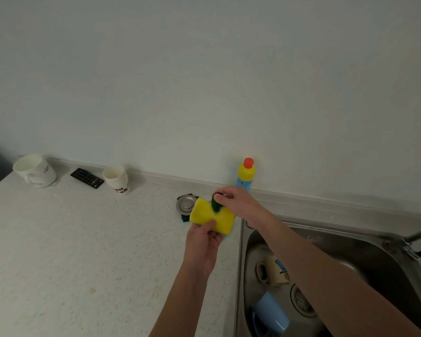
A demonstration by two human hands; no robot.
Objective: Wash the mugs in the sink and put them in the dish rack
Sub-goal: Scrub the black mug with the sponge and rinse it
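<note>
I see wide open speckled white countertop (71, 251) on the left; only along the wall stand a white ceramic mug (35, 170), a black remote control (87, 178) and a stack of white paper cups (117, 179). In the steel sink (350, 242) my right forearm (326, 276) crosses above a cream printed mug (274, 272) and a light blue mug (271, 312), so access there is narrow.

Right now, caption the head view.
Left hand and right hand grip yellow-green sponge beside steel sink.

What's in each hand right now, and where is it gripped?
Left hand pinches the yellow sponge at its near edge; right hand grips a small dark-green object above it.
</note>
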